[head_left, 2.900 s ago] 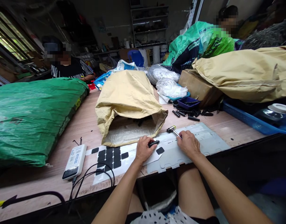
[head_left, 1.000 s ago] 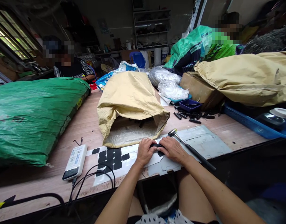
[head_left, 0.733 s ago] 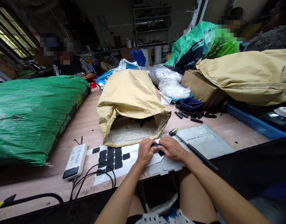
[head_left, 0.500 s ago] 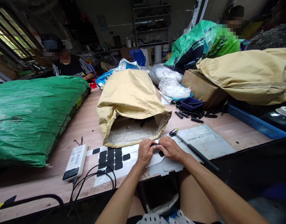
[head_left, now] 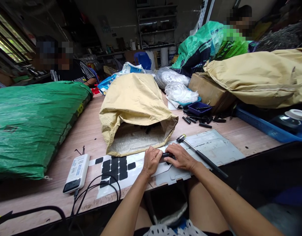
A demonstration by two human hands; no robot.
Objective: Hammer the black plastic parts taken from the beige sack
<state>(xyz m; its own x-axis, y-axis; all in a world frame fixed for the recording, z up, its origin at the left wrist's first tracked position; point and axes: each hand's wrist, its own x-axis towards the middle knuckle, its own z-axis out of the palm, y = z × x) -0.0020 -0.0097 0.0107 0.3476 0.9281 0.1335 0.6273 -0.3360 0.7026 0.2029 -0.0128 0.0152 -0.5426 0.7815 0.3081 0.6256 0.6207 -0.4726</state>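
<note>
Just in front of the paper sack's mouth, my left hand (head_left: 151, 161) is closed in a pinch at the left end of a short black tube-like piece (head_left: 165, 154). My right hand (head_left: 180, 157) curls its fingers around the other end, hiding part of it. Under my hands lie a white sheet with black rounded-square stickers (head_left: 114, 168) and a grey flat board (head_left: 210, 147). A hammer (head_left: 202, 155) with a black grip rests on the board, right of my right hand.
An open tan paper sack (head_left: 137, 101) lies ahead. Several black pieces (head_left: 205, 125) surround a small purple tray (head_left: 199, 108). A white power bank (head_left: 76, 172) with cables and a green sack (head_left: 37, 127) are at left. A blue tray (head_left: 261, 126) stands right; two people sit beyond.
My fingers have drawn slightly apart, so more of the black piece shows between them. The whole view has shifted a little.
</note>
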